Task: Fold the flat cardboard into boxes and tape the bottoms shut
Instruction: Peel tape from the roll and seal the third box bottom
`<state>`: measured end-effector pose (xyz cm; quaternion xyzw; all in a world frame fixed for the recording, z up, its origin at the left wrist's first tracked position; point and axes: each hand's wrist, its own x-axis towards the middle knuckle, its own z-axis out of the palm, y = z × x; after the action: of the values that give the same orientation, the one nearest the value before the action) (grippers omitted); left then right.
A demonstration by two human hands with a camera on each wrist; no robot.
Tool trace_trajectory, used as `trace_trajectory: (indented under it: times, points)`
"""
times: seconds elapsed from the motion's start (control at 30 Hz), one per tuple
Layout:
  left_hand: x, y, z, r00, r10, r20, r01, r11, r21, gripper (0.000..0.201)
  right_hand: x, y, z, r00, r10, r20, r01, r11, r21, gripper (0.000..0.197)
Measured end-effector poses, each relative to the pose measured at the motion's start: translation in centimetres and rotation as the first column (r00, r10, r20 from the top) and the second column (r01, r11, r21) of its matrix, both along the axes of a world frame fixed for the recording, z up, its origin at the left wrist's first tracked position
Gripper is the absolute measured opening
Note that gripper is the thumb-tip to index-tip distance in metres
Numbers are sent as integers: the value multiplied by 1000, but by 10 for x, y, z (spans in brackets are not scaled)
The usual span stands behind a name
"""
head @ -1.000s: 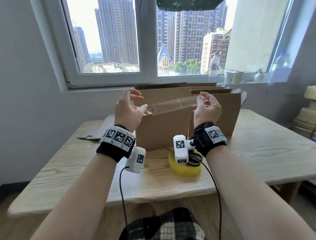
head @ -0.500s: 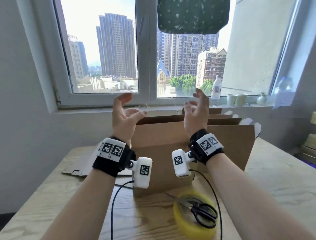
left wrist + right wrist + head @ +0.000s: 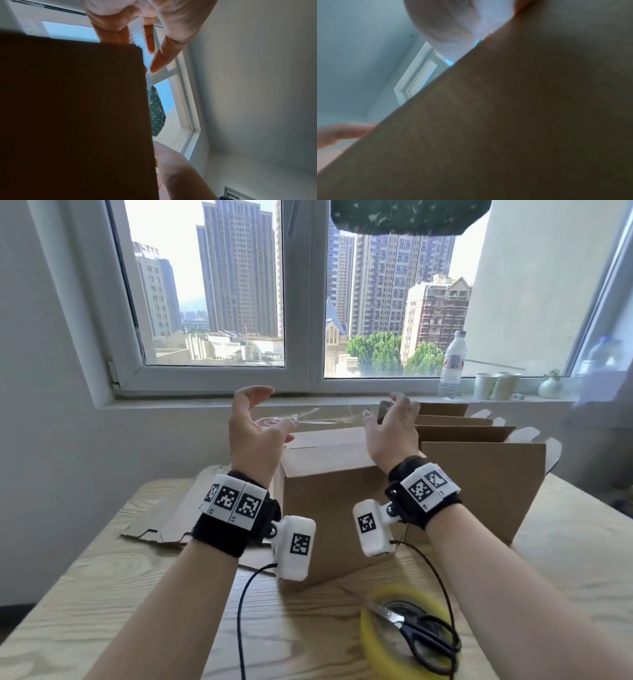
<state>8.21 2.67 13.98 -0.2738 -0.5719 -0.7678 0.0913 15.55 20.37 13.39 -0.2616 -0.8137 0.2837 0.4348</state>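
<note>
A strip of clear tape [image 3: 325, 416] stretches between my two raised hands, just above the top of a brown cardboard box [image 3: 335, 501] standing on the table. My left hand [image 3: 274, 419] pinches the strip's left end, its other fingers spread. My right hand [image 3: 383, 412] pinches the right end with curled fingers. In the left wrist view the fingertips [image 3: 158, 60] pinch the tape [image 3: 148, 79] beside the box's dark wall [image 3: 77, 115]. The box [image 3: 522, 121] fills most of the right wrist view and hides that hand's fingers.
A second open box [image 3: 479, 484] stands right of the first. A yellow tape roll [image 3: 373, 635] with black scissors [image 3: 424, 637] on it lies near the table's front edge. Flat cardboard [image 3: 178, 522] lies at the left. A bottle [image 3: 452, 364] and cups [image 3: 496, 386] are on the windowsill.
Both hands have risen with the tape strip, from in front of the box to just above its top. The hands now sit a little further apart.
</note>
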Motion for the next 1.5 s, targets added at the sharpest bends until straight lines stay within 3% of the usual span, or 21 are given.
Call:
trace_trajectory:
  times: [0.17,0.33,0.57,0.83,1.1,1.37,1.5]
  points:
    - [-5,0,-10,994,107,-23,-109,989,-102,35,3,1,-2,999,-48,-7,47,998,-33,47]
    - [-10,-4,-15,964,229,-132,-254,941,-223,44,2,-10,-5,991,-114,68,110,992,63,45]
    - [-9,1,-18,982,180,50,-167,967,-190,34,-1,-16,-4,963,-196,187,180,979,98,48]
    - [6,-3,-21,990,137,-32,-140,946,-294,49,-5,-12,2,915,-211,343,217,976,22,51]
    - [8,-7,-24,991,99,-90,-126,918,-376,63,0,-17,-2,949,-233,213,232,972,29,48]
    - [3,-11,-14,989,54,-135,-111,880,-461,66,-6,-9,7,872,-205,444,227,974,5,60]
    - [7,-8,-15,980,87,-181,-166,857,-488,70,-3,-8,8,802,-284,525,236,959,158,60]
